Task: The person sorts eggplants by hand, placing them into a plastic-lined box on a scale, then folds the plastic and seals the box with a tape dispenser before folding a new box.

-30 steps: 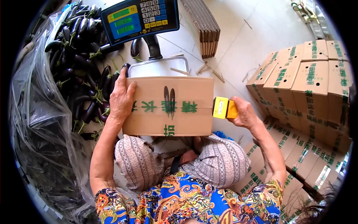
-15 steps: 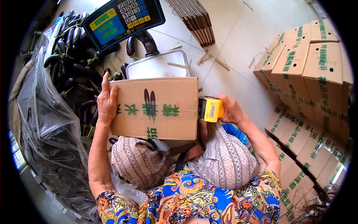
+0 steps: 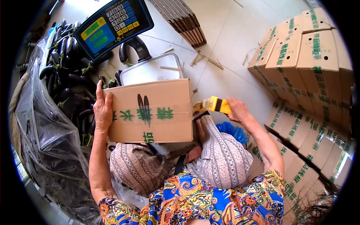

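Observation:
A printed cardboard box (image 3: 165, 98) lies across my knees, with green lettering and two dark eggplants pictured on top. My left hand (image 3: 102, 110) grips its left end, fingers along the side and thumb on top. To the right of the box, my right hand (image 3: 239, 111) is closed around a yellow tape dispenser (image 3: 221, 105). The dispenser's head is tilted toward the box's right end, with a small gap between them. Brownish tape at the head looks blurred. The underside of the box is hidden.
A scale display (image 3: 112, 28) stands beyond the box, above a metal weighing plate (image 3: 152, 69). Eggplants (image 3: 71, 84) are piled at left, behind plastic sheeting (image 3: 41, 123). Flattened cardboard (image 3: 182, 20) stands at the back; finished boxes (image 3: 318, 52) are stacked at right.
My right hand has drawn the tape dispenser slightly right and turned it away from the box's end. The box and my left hand appear slightly lower and further left as the view shifts.

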`<state>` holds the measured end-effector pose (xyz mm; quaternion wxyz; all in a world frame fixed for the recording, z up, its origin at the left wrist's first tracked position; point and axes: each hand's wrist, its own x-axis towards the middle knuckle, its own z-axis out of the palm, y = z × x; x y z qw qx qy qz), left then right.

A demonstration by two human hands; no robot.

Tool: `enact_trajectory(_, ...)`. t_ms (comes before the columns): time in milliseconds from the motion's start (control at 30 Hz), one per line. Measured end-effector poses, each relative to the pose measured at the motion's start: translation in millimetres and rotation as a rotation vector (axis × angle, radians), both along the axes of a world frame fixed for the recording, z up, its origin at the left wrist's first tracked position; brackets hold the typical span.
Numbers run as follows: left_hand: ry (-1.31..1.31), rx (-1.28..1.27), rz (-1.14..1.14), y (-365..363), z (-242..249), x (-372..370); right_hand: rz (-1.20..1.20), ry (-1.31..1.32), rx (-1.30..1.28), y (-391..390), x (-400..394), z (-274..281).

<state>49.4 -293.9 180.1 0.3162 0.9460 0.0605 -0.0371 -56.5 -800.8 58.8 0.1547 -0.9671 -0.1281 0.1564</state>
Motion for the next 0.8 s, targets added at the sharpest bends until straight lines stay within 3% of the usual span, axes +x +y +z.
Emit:
enact_trajectory(467,0.009,-0.129,-0.049,-31,1,-11,0.198,0.201,-0.453,100,76,15)
enact_trajectory(567,0.013,-0.171,-0.029,-33,-1,-9,0.088,0.274,-0.274,102,83,-21)
enact_trajectory(600,0.007,-0.172,-0.036,-32,-2,-8,0.355,-0.171,-0.773,115,57,-35)
enact_trajectory(667,-0.023,-0.148,-0.032,-23,-8,-9,0.251,0.098,-0.471,129,69,-45)
enact_trajectory(767,0.048,-0.267,0.020,-25,-7,-8,0.115,0.212,-0.412,91,43,-76)
enact_trajectory(800,0.085,-0.329,-0.005,-23,-7,-6,0.082,0.252,-0.423,83,53,-52)
